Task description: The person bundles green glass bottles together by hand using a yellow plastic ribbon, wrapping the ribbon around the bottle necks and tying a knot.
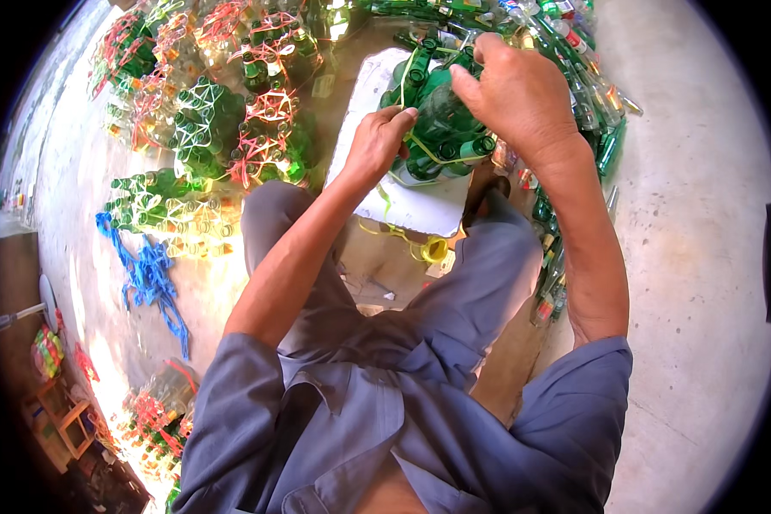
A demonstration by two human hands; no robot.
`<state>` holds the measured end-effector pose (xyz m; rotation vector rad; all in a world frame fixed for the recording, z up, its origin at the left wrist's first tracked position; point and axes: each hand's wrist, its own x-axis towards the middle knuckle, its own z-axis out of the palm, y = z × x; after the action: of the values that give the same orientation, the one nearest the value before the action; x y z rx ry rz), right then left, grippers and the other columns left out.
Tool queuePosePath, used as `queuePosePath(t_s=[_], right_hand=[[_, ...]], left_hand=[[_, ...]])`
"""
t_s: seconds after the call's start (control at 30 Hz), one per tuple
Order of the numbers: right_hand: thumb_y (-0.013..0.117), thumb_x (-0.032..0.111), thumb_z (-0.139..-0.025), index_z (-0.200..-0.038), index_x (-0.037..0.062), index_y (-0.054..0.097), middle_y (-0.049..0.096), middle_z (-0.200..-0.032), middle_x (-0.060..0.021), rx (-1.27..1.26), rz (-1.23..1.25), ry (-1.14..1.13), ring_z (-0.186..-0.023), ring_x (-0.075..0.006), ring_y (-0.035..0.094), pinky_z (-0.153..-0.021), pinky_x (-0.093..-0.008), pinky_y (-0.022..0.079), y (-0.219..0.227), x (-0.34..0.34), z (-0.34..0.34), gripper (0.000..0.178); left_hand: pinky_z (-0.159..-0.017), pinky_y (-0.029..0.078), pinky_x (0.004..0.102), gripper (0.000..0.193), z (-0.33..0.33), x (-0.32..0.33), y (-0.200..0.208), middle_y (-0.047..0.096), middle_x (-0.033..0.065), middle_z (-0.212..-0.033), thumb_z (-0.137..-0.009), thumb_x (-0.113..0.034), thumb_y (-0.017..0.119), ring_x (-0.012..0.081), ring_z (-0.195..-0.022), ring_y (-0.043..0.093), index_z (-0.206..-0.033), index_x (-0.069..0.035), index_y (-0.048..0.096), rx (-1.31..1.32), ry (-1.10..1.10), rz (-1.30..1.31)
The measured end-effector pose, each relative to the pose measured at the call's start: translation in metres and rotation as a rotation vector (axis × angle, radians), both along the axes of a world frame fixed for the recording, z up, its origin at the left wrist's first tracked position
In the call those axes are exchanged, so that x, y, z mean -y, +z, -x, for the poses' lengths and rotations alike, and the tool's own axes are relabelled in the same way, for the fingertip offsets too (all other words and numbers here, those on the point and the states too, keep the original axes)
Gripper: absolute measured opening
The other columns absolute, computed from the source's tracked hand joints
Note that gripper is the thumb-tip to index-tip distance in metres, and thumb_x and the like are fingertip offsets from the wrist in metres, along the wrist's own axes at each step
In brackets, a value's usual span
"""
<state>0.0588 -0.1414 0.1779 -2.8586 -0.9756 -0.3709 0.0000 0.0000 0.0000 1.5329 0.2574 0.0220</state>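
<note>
A cluster of green glass bottles (441, 107) stands on a white block (369, 103) between my knees. Around the bottle necks runs a thin yellow-green plastic strap (403, 90). At the cluster's left side, my left hand (381, 144) is closed with its thumb and finger pinching this strap. My right hand (522, 94) is over the far right of the cluster, fingers curled beside a bottle neck. What lies within those fingers is hidden. A loose strap end (385, 199) hangs down the block's near side.
Strapped bundles of green and clear bottles (204, 128) crowd the floor at left. Blue strapping (150, 272) lies tangled near them. Loose bottles (584, 77) are heaped at right, some reaching beside my right leg. A yellow roll (434, 249) sits below the block.
</note>
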Motion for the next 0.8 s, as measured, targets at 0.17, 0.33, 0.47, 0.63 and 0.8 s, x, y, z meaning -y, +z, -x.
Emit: queuePosePath(t_s=[0.17,0.33,0.47,0.63,0.8], right_hand=[[0.068,0.030,-0.079,-0.080,-0.0026,0.068,0.065,-0.074,-0.0273,-0.093,-0.100,0.055,-0.076,-0.0426,0.067,-0.074,-0.0476,0.055,-0.002,0.015,-0.020,0.033],[0.069,0.022,-0.081,-0.075,-0.0045,0.060,0.062,-0.072,-0.0236,-0.173,-0.002,0.347,-0.067,-0.0395,0.061,-0.065,-0.0415,0.050,0.006,-0.002,-0.018,0.028],[0.067,0.024,-0.081,-0.078,-0.0038,0.066,0.065,-0.075,-0.0253,-0.185,-0.032,0.327,-0.076,-0.0413,0.065,-0.075,-0.0465,0.054,0.005,-0.003,-0.021,0.028],[0.069,0.028,-0.081,-0.080,-0.0016,0.063,0.065,-0.072,-0.0228,-0.197,-0.025,0.323,-0.075,-0.0410,0.065,-0.072,-0.0462,0.054,-0.032,0.012,-0.025,0.031],[0.066,0.038,-0.088,-0.077,0.0064,0.061,0.068,-0.074,-0.0141,0.007,0.002,0.204,-0.073,-0.0357,0.067,-0.061,-0.0439,0.054,-0.036,0.001,-0.020,0.034]], left_hand=[[-0.056,0.045,0.0345,0.043,-0.002,0.005,-0.003,0.058,0.0110,-0.063,-0.092,-0.038,0.054,0.0188,-0.053,0.060,-0.083,0.004,0.062,0.005,0.023,-0.012],[-0.054,0.040,0.0296,0.040,0.000,0.004,0.006,0.049,0.0029,-0.063,-0.093,-0.035,0.057,0.0135,-0.052,0.052,-0.080,0.003,0.061,0.000,0.023,0.019],[-0.054,0.040,0.0297,0.040,0.001,0.004,0.005,0.049,0.0033,-0.062,-0.093,-0.034,0.057,0.0132,-0.051,0.052,-0.079,0.003,0.061,0.017,0.037,0.035],[-0.054,0.040,0.0298,0.039,0.000,0.005,0.006,0.050,0.0036,-0.063,-0.093,-0.033,0.057,0.0130,-0.052,0.052,-0.080,0.004,0.061,0.007,0.047,0.015],[-0.057,0.047,0.0357,0.046,-0.001,0.003,0.002,0.057,0.0126,-0.058,-0.092,-0.038,0.053,0.0201,-0.053,0.060,-0.078,0.005,0.060,0.047,0.037,-0.045]])
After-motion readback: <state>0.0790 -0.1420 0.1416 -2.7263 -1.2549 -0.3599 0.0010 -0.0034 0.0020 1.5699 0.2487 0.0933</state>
